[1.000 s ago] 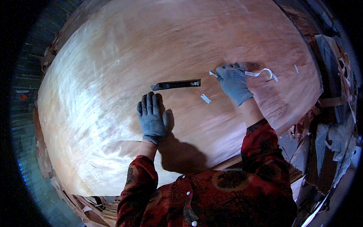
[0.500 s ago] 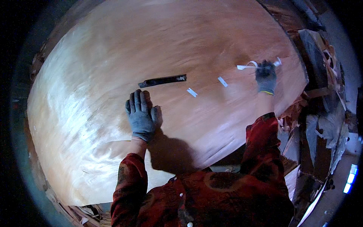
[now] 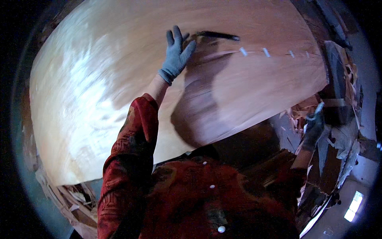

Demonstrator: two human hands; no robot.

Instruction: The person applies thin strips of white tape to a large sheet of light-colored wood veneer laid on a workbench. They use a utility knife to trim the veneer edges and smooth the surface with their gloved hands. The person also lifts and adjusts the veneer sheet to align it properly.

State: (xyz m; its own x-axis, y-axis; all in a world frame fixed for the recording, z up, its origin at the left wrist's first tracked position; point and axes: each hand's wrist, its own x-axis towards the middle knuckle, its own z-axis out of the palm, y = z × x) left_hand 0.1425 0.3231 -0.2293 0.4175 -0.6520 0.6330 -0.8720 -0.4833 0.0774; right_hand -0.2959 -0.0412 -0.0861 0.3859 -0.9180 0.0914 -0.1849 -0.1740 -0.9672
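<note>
A large pale-tan wooden sheet (image 3: 95,59) lies beneath my hands. My left hand (image 3: 177,53), in a grey-blue glove, has its fingers spread above the sheet, just left of a black flat strip (image 3: 221,35); its shadow falls to the right, and I cannot tell whether it touches the surface. Several short white tape pieces (image 3: 267,52) sit in a row across a thin seam right of the black strip. My right hand (image 3: 313,129), gloved and blurred, is beyond the sheet's near right edge, closed on white tape (image 3: 319,108).
Broken veneer scraps and torn grey sheeting (image 3: 340,147) crowd the right side below the sheet's edge. More wooden scraps (image 3: 75,199) lie at the lower left. A pale floor (image 3: 354,179) shows at the far right, with a bright patch of light.
My left hand has moved up toward the black strip. My right hand has pulled down and right off the sheet with the tape, and more short tape pieces now sit in the row.
</note>
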